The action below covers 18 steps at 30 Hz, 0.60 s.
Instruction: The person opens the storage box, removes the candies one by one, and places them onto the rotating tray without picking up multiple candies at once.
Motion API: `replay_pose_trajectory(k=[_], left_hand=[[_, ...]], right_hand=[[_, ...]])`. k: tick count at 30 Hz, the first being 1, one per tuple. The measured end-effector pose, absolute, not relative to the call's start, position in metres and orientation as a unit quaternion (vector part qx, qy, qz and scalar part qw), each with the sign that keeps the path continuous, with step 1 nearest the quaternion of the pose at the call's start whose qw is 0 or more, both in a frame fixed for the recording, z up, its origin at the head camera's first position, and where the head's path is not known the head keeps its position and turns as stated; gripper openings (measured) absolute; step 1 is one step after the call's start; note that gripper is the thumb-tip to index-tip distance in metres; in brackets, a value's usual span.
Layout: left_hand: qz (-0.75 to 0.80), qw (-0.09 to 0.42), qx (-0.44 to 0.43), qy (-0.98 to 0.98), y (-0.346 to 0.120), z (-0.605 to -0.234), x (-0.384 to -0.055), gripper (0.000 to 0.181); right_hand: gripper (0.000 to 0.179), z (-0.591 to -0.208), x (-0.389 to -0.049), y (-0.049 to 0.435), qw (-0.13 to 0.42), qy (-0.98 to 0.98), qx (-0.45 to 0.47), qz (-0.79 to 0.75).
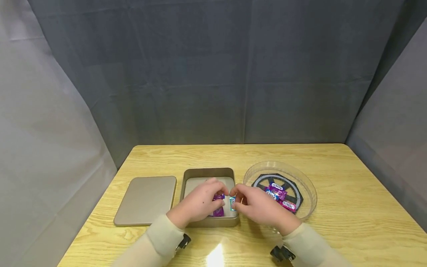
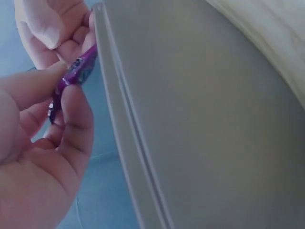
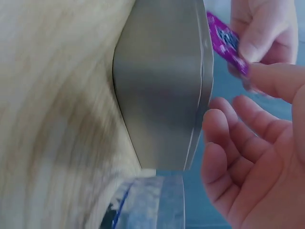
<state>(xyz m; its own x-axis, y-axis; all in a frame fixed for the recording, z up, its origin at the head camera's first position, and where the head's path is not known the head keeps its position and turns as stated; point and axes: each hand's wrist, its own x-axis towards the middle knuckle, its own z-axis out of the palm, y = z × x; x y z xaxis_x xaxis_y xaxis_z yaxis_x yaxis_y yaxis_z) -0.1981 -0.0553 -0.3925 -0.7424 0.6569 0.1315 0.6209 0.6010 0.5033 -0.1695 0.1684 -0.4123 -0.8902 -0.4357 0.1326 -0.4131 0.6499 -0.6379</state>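
Observation:
Over the open metal tin [image 1: 218, 222], my left hand [image 1: 203, 198] pinches a purple-wrapped candy [image 2: 76, 74] between thumb and finger. In the right wrist view this candy [image 3: 224, 40] slants beside the tin's rim, its lower end close to my right thumb. My right hand [image 1: 258, 205] is at the tin's right side, fingers loosely bent and spread with a gap to the thumb. Between its finger and thumb in the head view shows a teal-wrapped candy [image 1: 232, 203]. Another purple wrapper [image 1: 218, 212] shows under my left hand, which partly hides the tin's inside.
A clear round dish [image 1: 311, 202] stands right of the tin, with several purple, blue and pink wrapped candies [image 1: 277, 191] on its dark wheel-like base. The flat metal lid [image 1: 146, 200] lies left of the tin. Grey curtains surround the wooden table [image 1: 360, 207].

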Motion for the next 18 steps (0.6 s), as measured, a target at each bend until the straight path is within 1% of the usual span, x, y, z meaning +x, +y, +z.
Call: replay_pose_trajectory(k=[3, 7, 13, 18], left_hand=[[0.286, 0.027, 0.366, 0.885, -0.051, -0.390, -0.196, 0.017], [0.313, 0.021, 0.380, 0.870, -0.047, -0.389, -0.193, 0.013], [0.360, 0.035, 0.380, 0.851, -0.043, -0.389, -0.188, 0.015], [0.370, 0.042, 0.379, 0.847, -0.041, -0.389, -0.185, 0.014]], right_hand=[[0.020, -0.412, -0.168, 0.165, 0.017, 0.902, -0.231, -0.364], [0.016, -0.410, -0.165, 0.162, 0.021, 0.894, -0.230, -0.383], [0.017, -0.408, -0.159, 0.161, 0.030, 0.884, -0.230, -0.405], [0.014, -0.406, -0.156, 0.164, 0.037, 0.884, -0.229, -0.406]])
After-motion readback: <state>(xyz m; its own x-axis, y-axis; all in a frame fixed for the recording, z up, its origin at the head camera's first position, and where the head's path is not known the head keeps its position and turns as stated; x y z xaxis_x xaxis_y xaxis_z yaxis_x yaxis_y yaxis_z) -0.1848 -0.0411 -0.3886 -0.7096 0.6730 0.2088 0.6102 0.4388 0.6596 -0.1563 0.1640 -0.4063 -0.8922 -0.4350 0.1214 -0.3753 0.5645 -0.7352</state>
